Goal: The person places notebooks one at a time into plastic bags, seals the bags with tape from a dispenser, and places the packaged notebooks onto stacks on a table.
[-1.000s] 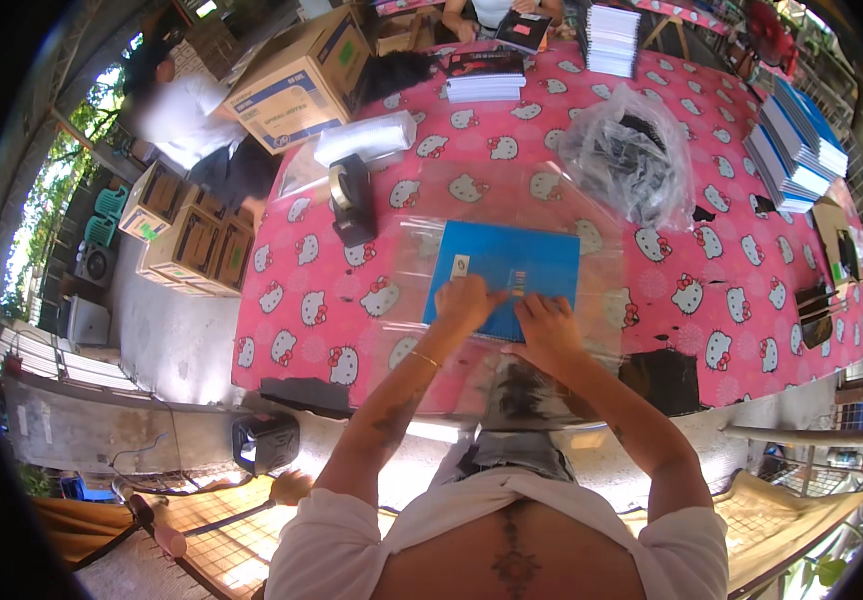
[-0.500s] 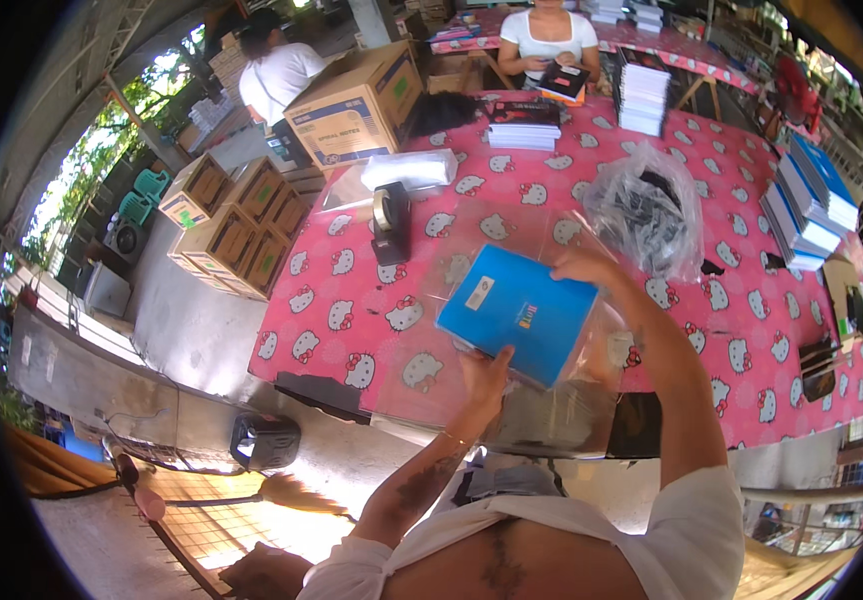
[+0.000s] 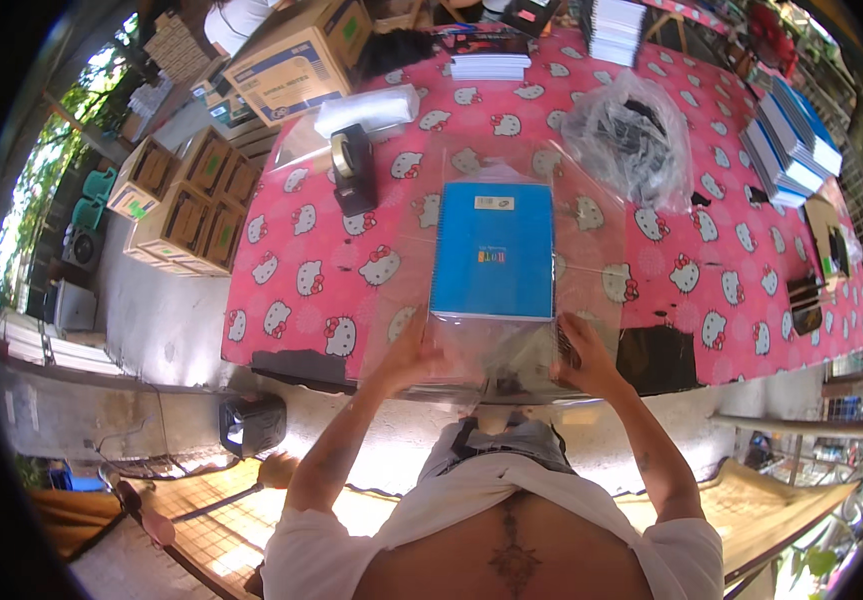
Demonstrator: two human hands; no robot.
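A blue spiral notebook [image 3: 494, 245] lies face up, its coil along the left side and a white label near its far edge. Under it spreads a clear plastic sheet [image 3: 591, 275], whose near part reaches the table's front edge. My left hand [image 3: 406, 358], slightly blurred, is at the sheet's near part, left of the notebook's lower corner. Opposite it, my right hand [image 3: 586, 358] curls its fingers on the film just below the notebook's right corner. Both hands appear to grip the film, though its edge is hard to see. Neither touches the notebook.
A black tape dispenser [image 3: 353, 170] stands left of the sheet, near a clear plastic roll [image 3: 366, 110]. A crumpled plastic bag [image 3: 631, 140] lies right. Notebook stacks [image 3: 791, 145] stand far right, with another stack [image 3: 615, 30] behind. A large carton [image 3: 301, 60] sits back left.
The notebook has left my hands and now lies straight on the plastic sheet. Both hands have moved down to the sheet's near part. My head view has tilted downward.
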